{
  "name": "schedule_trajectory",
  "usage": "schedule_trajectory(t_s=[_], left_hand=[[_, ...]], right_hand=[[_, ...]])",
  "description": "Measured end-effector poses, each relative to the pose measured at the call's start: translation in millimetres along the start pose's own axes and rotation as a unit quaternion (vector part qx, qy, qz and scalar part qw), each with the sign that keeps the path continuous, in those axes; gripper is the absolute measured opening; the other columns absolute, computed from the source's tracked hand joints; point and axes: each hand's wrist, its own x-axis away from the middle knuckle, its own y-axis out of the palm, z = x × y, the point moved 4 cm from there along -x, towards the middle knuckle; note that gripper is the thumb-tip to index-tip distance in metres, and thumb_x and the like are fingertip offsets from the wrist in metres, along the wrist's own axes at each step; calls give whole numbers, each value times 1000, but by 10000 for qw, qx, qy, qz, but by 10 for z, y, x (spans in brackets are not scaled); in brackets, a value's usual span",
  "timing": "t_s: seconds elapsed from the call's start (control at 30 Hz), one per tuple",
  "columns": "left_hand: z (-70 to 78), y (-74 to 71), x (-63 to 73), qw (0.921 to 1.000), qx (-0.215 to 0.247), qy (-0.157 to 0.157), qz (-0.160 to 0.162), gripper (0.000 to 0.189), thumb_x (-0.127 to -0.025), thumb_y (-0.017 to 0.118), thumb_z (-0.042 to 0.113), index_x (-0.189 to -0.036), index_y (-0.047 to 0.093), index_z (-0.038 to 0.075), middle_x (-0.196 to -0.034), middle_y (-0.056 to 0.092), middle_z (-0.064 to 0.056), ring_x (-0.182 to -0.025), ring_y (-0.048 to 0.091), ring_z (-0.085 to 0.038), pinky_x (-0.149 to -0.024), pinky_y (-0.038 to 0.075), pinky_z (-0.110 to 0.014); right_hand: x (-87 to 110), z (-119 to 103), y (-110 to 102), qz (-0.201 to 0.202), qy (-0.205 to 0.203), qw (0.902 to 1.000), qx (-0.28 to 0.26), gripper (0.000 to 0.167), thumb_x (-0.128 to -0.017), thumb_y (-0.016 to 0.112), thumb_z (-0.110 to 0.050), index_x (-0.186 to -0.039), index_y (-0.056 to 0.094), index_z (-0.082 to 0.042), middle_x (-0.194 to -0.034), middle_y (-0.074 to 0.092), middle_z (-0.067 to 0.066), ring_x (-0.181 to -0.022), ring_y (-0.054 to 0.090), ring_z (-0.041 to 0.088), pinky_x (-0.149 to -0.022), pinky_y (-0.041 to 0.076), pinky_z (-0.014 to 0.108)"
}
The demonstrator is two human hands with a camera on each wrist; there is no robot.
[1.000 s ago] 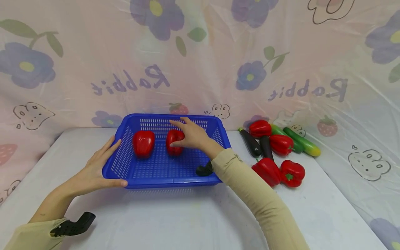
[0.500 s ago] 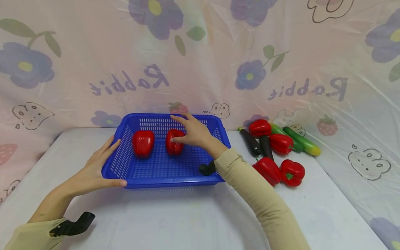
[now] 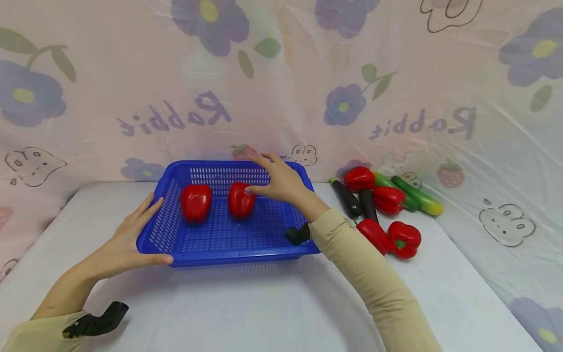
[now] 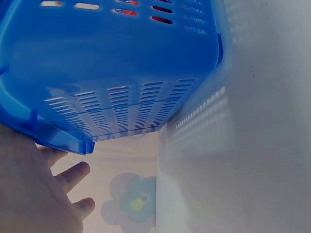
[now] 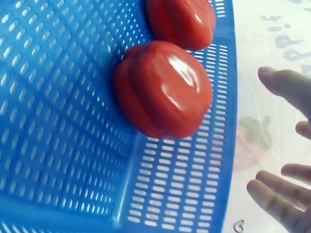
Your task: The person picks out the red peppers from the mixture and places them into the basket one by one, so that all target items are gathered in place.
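A blue plastic basket (image 3: 237,256) with slotted sides holds two red bell peppers. The left bell pepper (image 3: 195,203) stands apart from the right bell pepper (image 3: 241,201). My left hand (image 3: 127,242) lies against the basket's left side, fingers spread along the outside and thumb at the front left corner. In the left wrist view the fingers (image 4: 73,175) extend past the basket's rim. Over the basket's back right part, my right hand (image 3: 283,182) is spread and holds nothing. In the right wrist view a gap shows between its fingers and the nearer bell pepper (image 5: 163,90).
Right of the basket lie more red bell peppers (image 3: 404,239), dark eggplants (image 3: 346,196) and green cucumbers (image 3: 418,194), close together on the white table (image 3: 246,308). A patterned curtain (image 3: 281,88) hangs behind the table. Black wrist devices (image 3: 98,320) protrude from both sleeves.
My right hand has drawn off the right bell pepper, up and to the right, its fingers spreading. The left hand stays at the basket. The head view has shifted slightly.
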Motion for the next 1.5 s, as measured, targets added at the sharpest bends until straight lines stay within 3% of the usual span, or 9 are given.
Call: schedule_trajectory(t_s=[0.4,0.73,1.0,1.3,1.5], left_hand=[[-18,9,10,10000,12,56,26,116,-68,80,30,-156,5,21,-162,-11,-10,-140,-1,-55,-87,16,-86],[-19,18,3,9999,-97,-18,22,116,-67,80,30,-156,5,20,-162,-11,-11,-140,0,-55,-87,16,-86],[-23,19,2,9999,-99,27,47,116,-67,80,30,-156,6,19,-162,-10,-11,-139,1,-56,-87,17,-86],[-13,18,13,10000,-47,39,52,116,-68,80,30,-156,5,21,-162,-11,-10,-140,0,-56,-85,18,-86],[-18,23,18,10000,-35,35,42,117,-68,80,31,-156,4,22,-162,-11,-10,-140,0,-56,-85,17,-86]], right_hand=[[98,170,-165,234,-46,9997,-65,81,-79,71,-50,-149,36,-27,-152,35,14,-133,43,35,-102,43,58],[204,362,-268,392,132,9989,-230,80,-81,72,-46,-149,36,-24,-154,32,15,-137,37,37,-104,40,60],[261,449,-347,411,234,9988,-143,82,-81,71,-49,-150,34,-25,-153,31,14,-134,42,36,-103,42,57],[349,561,-454,496,497,9975,78,82,-81,70,-48,-150,33,-26,-155,30,13,-128,49,34,-95,50,55],[385,675,-488,534,631,9966,65,82,-81,70,-48,-150,33,-26,-155,28,15,-131,45,37,-96,47,59]])
